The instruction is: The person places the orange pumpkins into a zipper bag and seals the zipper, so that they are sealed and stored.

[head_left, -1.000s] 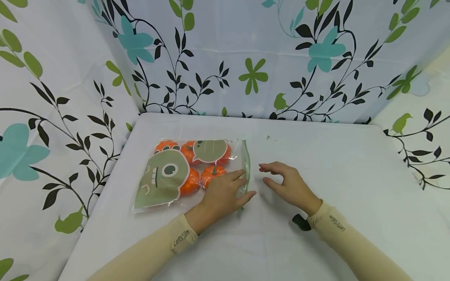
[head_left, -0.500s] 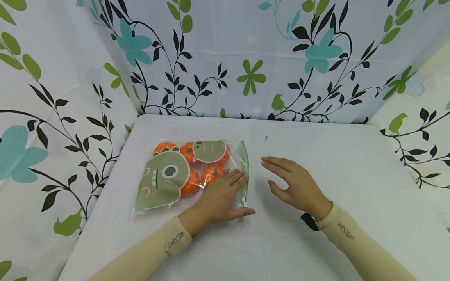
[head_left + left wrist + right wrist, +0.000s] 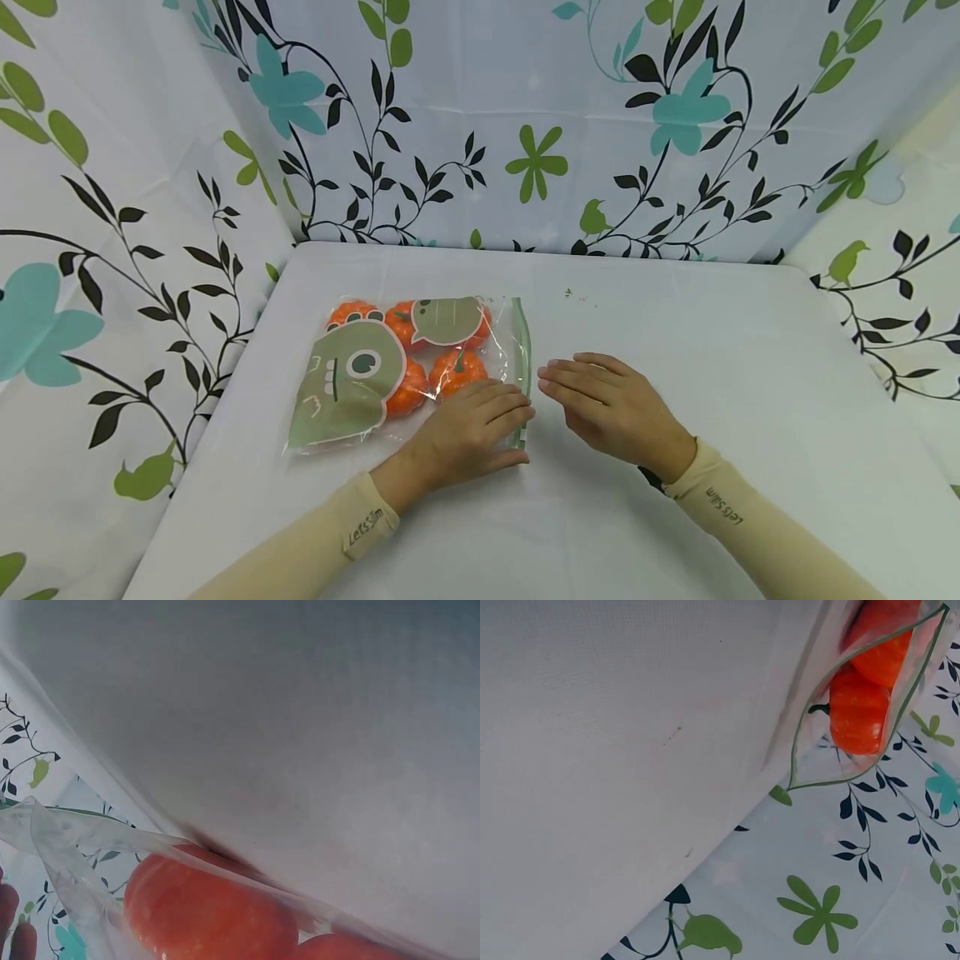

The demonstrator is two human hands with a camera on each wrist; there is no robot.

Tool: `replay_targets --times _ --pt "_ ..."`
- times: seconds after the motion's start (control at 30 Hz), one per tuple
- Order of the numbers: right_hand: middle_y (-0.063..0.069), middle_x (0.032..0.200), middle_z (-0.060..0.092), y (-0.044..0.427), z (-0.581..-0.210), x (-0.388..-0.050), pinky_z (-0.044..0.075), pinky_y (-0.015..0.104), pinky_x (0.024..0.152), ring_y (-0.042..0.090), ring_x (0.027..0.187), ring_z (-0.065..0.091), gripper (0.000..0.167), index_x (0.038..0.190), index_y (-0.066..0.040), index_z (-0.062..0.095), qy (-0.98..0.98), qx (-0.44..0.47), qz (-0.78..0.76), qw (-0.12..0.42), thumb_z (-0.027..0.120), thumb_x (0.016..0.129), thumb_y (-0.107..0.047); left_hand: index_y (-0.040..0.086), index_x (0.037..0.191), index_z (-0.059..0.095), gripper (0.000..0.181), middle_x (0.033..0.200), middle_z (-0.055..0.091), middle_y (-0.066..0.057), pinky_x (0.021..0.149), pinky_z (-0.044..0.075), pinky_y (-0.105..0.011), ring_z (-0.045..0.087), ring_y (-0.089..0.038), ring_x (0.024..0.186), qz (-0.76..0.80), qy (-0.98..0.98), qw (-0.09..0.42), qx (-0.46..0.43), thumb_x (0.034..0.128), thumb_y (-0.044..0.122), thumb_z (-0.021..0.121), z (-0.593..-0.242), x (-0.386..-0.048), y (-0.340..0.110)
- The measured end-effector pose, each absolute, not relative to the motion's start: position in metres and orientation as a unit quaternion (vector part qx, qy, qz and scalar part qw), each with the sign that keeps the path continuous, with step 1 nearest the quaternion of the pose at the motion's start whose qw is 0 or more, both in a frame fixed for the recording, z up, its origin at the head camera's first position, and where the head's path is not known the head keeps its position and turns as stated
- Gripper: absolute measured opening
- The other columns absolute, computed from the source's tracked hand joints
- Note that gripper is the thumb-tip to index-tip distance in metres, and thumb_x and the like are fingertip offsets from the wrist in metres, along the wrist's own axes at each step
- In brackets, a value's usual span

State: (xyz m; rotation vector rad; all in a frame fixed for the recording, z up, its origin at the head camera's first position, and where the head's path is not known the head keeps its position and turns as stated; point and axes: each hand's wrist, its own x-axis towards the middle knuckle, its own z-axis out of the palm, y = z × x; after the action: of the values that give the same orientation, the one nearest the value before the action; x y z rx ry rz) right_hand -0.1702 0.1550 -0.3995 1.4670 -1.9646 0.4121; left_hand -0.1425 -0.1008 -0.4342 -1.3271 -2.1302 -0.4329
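Observation:
A clear zip bag (image 3: 352, 379) printed with a green dinosaur lies flat on the left half of the table. Several small orange pumpkins (image 3: 457, 372) show through it, and in the right wrist view its green-edged mouth (image 3: 832, 783) gapes around two pumpkins (image 3: 857, 712). My left hand (image 3: 461, 433) rests on the bag's near right corner, fingers lightly bent along the zip edge, partly covering a pumpkin. Just right of that edge, my right hand (image 3: 618, 408) hovers apart from the bag with its fingers together, holding nothing. In the left wrist view, fingertips (image 3: 22, 941) show at the lower left.
A white cloth covers the table (image 3: 720, 350), with small dark specks (image 3: 570, 293) near the back. A patterned curtain (image 3: 465, 108) hangs behind and at both sides. A dark object (image 3: 651, 478) shows beside the right wrist.
My left hand has slid slightly toward me, and its thumb has drawn in. My right hand has moved left and down toward the bag's edge, its fingers closing together. The bag stays put.

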Motion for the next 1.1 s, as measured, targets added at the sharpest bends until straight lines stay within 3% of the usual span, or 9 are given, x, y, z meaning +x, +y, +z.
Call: replay_targets --times 0.2,0.5,0.6,0.73,0.87,1.0,1.1 --pt "0.010 0.119 0.072 0.151 -0.405 -0.168 0.056 0.047 0.090 0.024 0.106 0.070 0.031 0.121 -0.002 0.072 -0.722 0.588 0.156 0.331 0.053 0.099 -0.010 0.010 0.102 0.077 0.036 0.099 0.075 0.001 0.096 0.052 -0.031 0.070 -0.015 0.098 -0.095 -0.772 0.328 -0.535 0.0760 0.031 0.089 -0.435 -0.139 -0.101" --pt "0.009 0.111 0.074 0.143 -0.419 -0.163 0.058 0.044 0.086 0.022 0.101 0.071 0.026 0.113 -0.001 0.074 -0.698 0.619 0.155 0.325 0.057 0.097 -0.014 0.013 0.098 0.078 0.017 0.097 0.076 0.003 0.087 0.054 -0.026 0.070 -0.012 0.093 -0.030 -0.749 0.354 -0.559 0.0819 0.015 0.082 -0.437 -0.133 -0.103" --pt "0.008 0.110 0.075 0.140 -0.425 -0.161 0.058 0.043 0.085 0.021 0.100 0.072 0.025 0.113 -0.001 0.074 -0.695 0.623 0.160 0.321 0.059 0.098 -0.015 0.013 0.098 0.079 0.010 0.097 0.076 0.003 0.085 0.055 -0.025 0.071 -0.011 0.092 -0.031 -0.749 0.366 -0.551 0.0887 0.014 0.074 -0.438 -0.131 -0.103" --pt "0.008 0.108 0.075 0.138 -0.429 -0.159 0.058 0.042 0.084 0.020 0.098 0.072 0.025 0.112 -0.001 0.075 -0.695 0.622 0.162 0.322 0.060 0.099 -0.015 0.013 0.096 0.079 0.021 0.095 0.076 0.003 0.083 0.056 -0.025 0.071 -0.011 0.090 -0.041 -0.752 0.381 -0.537 0.0976 0.009 0.058 -0.437 -0.129 -0.102" --pt "0.007 0.106 0.076 0.136 -0.431 -0.159 0.059 0.040 0.083 0.019 0.096 0.073 0.025 0.110 -0.002 0.076 -0.706 0.611 0.161 0.321 0.058 0.100 -0.016 0.013 0.093 0.079 0.030 0.093 0.076 0.003 0.081 0.057 -0.026 0.072 -0.011 0.087 -0.049 -0.758 0.387 -0.523 0.0997 0.006 0.050 -0.435 -0.127 -0.100" --pt "0.006 0.102 0.077 0.134 -0.433 -0.161 0.059 0.039 0.081 0.017 0.092 0.074 0.026 0.107 -0.004 0.078 -0.716 0.599 0.164 0.318 0.057 0.101 -0.017 0.013 0.093 0.079 0.032 0.091 0.077 0.003 0.081 0.057 -0.026 0.073 -0.012 0.085 -0.056 -0.766 0.386 -0.511 0.0989 0.005 0.049 -0.431 -0.126 -0.100" --pt "0.005 0.100 0.077 0.132 -0.433 -0.162 0.059 0.038 0.079 0.016 0.090 0.074 0.025 0.104 -0.004 0.079 -0.718 0.591 0.171 0.327 0.058 0.101 -0.016 0.012 0.094 0.080 0.024 0.091 0.077 0.002 0.081 0.057 -0.025 0.073 -0.012 0.085 -0.063 -0.772 0.380 -0.505 0.0959 0.006 0.057 -0.427 -0.126 -0.099"
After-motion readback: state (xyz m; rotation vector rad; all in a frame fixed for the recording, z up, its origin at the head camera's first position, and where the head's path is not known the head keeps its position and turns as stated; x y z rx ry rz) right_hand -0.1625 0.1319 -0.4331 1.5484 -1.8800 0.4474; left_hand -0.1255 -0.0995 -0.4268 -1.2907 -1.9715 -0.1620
